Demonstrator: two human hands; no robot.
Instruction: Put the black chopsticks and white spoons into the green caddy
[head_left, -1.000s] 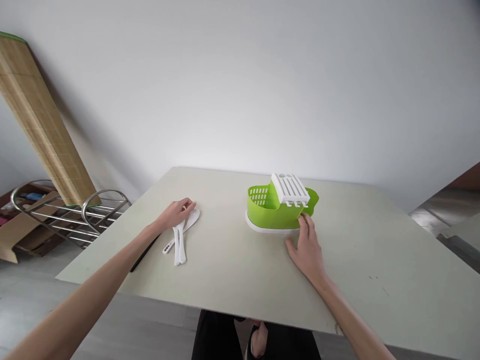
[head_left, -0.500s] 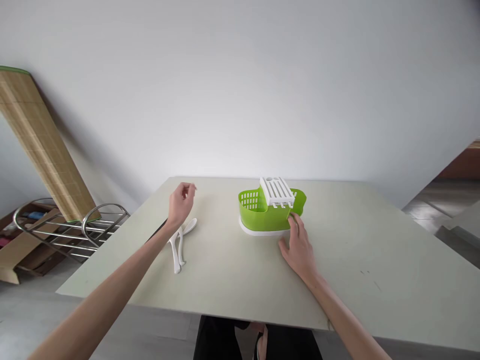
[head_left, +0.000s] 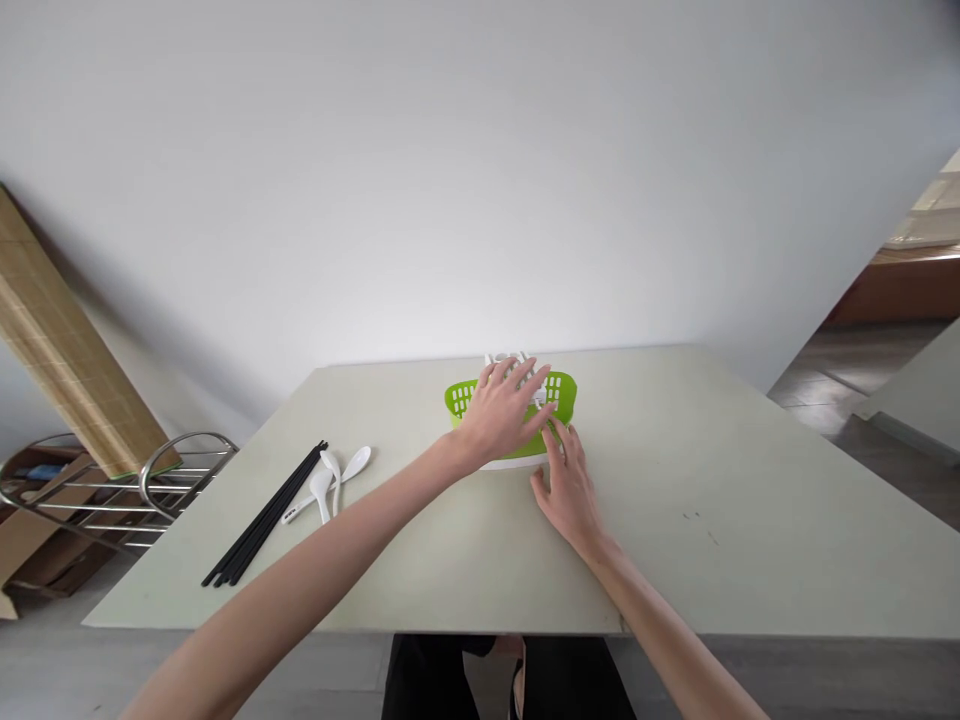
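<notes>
Near table edge [head_left: 675, 622] before us, tabletop [head_left: 750, 520] wide to our right, our right hand [head_left: 570, 485] unclenched against the green basket [head_left: 568, 392], our left hand [head_left: 501, 405] splayed over it, basket near the far edge [head_left: 637, 354], left hand shifted over from the white spoons [head_left: 360, 460], black chopsticks [head_left: 270, 520] uncovered

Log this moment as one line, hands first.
left hand: spread over basket, contact unclear | right hand: at basket's near right side | spoons, black chopsticks: on table, left of basket
</notes>
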